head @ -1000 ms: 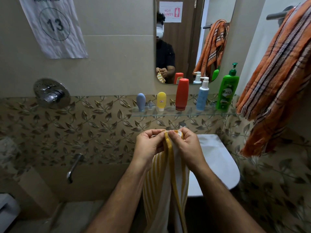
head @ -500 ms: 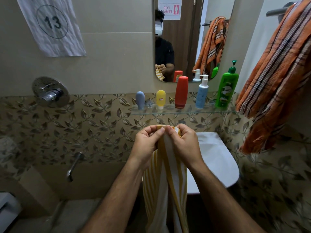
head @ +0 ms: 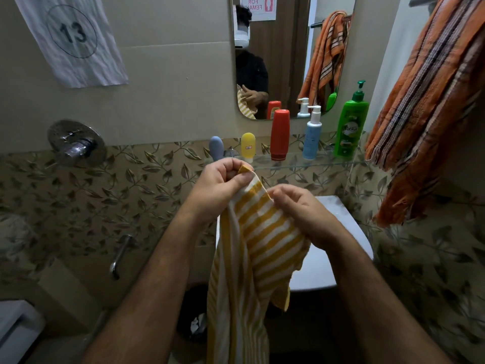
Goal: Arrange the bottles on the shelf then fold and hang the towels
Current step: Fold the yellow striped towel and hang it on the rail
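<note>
Head view: a yellow striped towel (head: 259, 232) hangs in front of the sink (head: 330, 261), its top corner pinched by the left hand (head: 217, 185), its edge gripped by the right hand (head: 301, 214). Five bottles stand on the glass shelf (head: 309, 164) behind; an orange towel (head: 430, 101) hangs at right.

yellow-striped towel (head: 262, 232): hanging, held | five bottles (head: 280, 135): upright on glass shelf (head: 325, 161)
</note>
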Motion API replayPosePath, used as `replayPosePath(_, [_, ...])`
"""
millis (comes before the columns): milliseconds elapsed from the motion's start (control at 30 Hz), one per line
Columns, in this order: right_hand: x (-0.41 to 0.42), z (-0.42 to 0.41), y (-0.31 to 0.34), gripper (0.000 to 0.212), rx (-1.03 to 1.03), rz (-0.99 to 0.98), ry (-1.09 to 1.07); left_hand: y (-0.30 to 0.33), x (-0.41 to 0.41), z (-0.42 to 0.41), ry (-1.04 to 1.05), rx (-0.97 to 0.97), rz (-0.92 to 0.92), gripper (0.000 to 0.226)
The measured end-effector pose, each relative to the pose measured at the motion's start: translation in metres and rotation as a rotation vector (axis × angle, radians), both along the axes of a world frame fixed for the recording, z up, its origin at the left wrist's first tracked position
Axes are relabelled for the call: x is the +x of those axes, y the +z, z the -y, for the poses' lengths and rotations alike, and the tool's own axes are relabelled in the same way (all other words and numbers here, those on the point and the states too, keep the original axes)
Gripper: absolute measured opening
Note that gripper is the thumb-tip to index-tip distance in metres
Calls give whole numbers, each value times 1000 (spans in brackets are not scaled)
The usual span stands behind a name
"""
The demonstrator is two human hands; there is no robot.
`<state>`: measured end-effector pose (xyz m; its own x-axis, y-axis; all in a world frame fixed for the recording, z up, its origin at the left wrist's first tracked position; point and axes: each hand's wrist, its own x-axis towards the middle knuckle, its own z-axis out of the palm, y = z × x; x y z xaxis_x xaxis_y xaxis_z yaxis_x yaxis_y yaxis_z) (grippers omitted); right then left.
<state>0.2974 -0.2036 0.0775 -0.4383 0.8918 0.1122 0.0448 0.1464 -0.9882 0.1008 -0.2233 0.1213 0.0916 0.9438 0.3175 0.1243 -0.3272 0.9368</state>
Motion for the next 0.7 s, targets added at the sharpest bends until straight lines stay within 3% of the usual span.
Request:
replayPosePath(133, [-9,3,3,46,15,-87,69,4,2,1,20,119,-163,8])
replayPosePath(333, [-14,5,13,25,-99,-36,303,26,-3,10,161,352,-337,11])
replayPosePath(567, [-8,-8,6,24,-107,-21,91,40,-13,6,352,400,-267,23])
replayPosePath(700, [5,-10,4,37,-164,18,127,39,-1,3,407,386,-159,21])
